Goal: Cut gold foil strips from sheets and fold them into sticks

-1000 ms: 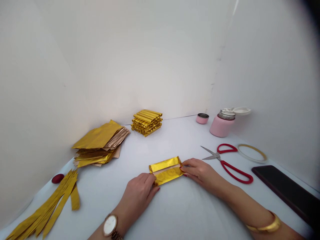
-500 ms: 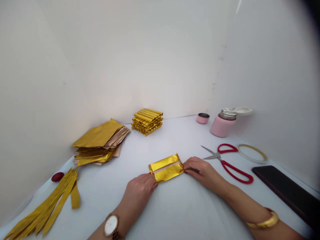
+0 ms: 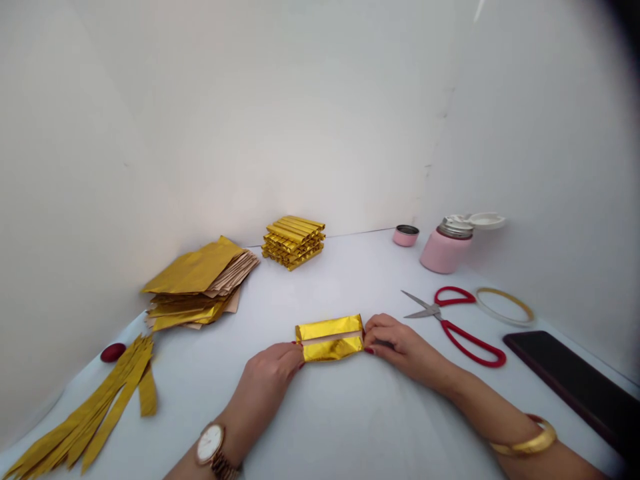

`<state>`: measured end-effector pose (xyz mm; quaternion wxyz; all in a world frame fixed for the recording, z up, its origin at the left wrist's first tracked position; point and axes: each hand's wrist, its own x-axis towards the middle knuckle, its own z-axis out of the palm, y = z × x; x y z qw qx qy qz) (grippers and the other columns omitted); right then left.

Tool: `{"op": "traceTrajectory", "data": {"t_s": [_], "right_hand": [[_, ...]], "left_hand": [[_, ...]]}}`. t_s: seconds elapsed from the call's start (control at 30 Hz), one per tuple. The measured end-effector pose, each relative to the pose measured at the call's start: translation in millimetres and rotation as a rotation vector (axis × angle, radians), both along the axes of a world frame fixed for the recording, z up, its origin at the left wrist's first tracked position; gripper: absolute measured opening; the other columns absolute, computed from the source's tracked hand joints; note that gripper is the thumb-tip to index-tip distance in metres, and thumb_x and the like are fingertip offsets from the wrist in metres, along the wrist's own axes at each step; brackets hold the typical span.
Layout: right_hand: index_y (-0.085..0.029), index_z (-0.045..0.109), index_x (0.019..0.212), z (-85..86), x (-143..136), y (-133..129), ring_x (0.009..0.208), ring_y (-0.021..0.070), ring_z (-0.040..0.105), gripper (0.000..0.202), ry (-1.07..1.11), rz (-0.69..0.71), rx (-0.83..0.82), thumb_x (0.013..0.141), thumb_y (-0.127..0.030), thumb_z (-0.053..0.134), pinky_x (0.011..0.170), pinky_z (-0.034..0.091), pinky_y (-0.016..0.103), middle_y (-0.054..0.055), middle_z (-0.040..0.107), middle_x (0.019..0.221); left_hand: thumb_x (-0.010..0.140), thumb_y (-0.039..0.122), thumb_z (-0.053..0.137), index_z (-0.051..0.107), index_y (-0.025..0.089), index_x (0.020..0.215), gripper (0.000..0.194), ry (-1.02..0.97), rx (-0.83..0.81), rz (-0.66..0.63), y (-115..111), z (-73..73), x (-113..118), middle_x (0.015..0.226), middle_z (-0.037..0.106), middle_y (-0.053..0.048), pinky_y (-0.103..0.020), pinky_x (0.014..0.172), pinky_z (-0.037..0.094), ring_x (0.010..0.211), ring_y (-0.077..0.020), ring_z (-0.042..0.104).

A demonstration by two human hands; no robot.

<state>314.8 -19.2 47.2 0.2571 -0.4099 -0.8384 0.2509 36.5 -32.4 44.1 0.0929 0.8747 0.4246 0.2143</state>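
A piece of folded gold foil paper (image 3: 331, 349) lies in front of me, its two long edges turned inward with a thin pale strip showing between them. My left hand (image 3: 273, 370), with a watch on the wrist, pinches its left end between thumb and fingers. At the opposite end, my right hand (image 3: 400, 343) has its fingertips closed on the paper's right edge. A gold bangle (image 3: 530, 443) circles the right forearm. Red-handled scissors (image 3: 443, 310) lie with blades apart just beyond the right hand.
Gold paper sheets (image 3: 195, 270) are piled at left, above cut gold strips (image 3: 105, 407) and a dark red round object (image 3: 113, 353). Folded gold sticks (image 3: 294, 240) are stacked at the back. Rightward are a pink bottle (image 3: 445, 252), pink cap (image 3: 405, 235), ring (image 3: 505, 305) and dark phone-like slab (image 3: 570, 387).
The folded paper has turned slightly and now lies more level. My left hand has shifted a little to the left; my right hand stays at the right end.
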Motion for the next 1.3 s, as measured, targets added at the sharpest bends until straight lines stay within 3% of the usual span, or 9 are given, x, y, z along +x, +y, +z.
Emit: {"op": "traceTrajectory", "data": {"t_s": [0.33, 0.77, 1.1, 1.3], "right_hand": [[-0.021, 0.055, 0.074, -1.1, -1, 1, 0.082, 0.0169, 0.050, 0.016, 0.015, -0.027, -0.003, 0.087, -0.020, 0.046, 0.074, 0.042, 0.029, 0.003, 0.054, 0.082], [-0.021, 0.050, 0.069, -2.6, -16, -4, 0.081, 0.0193, 0.049, 0.015, -0.016, -0.202, 0.030, 0.078, -0.009, 0.046, 0.072, 0.041, 0.033, 0.003, 0.053, 0.081], [-0.021, 0.051, 0.069, -2.1, -17, -5, 0.080, 0.0194, 0.049, 0.014, -0.030, -0.216, 0.041, 0.076, -0.008, 0.047, 0.072, 0.042, 0.034, 0.003, 0.053, 0.080], [-0.021, 0.052, 0.069, -3.6, -17, -5, 0.081, 0.0193, 0.049, 0.015, -0.035, -0.216, 0.044, 0.075, -0.008, 0.048, 0.072, 0.042, 0.033, 0.003, 0.054, 0.080]], "left_hand": [[0.088, 0.014, 0.042, 0.059, 0.020, 0.084, 0.018, -0.113, -0.153, 0.042, 4, -3.4, 0, 0.102, 0.060, -0.003, -0.030, 0.083, 0.045, 0.094, -0.0174, 0.055], [0.081, 0.014, 0.045, 0.053, 0.018, 0.069, 0.015, -0.150, -0.130, 0.197, 4, -3.1, 11, 0.087, 0.056, -0.005, -0.034, 0.074, 0.042, 0.081, -0.0203, 0.052], [0.085, 0.016, 0.042, 0.057, 0.019, 0.076, 0.019, -0.158, -0.123, 0.147, 0, -2.9, 8, 0.078, 0.058, -0.005, -0.033, 0.072, 0.041, 0.078, -0.0205, 0.052], [0.083, 0.017, 0.046, 0.059, 0.020, 0.079, 0.014, -0.239, -0.217, 0.221, -1, -0.7, 9, 0.077, 0.062, -0.002, -0.031, 0.069, 0.042, 0.076, -0.0193, 0.055]]}}
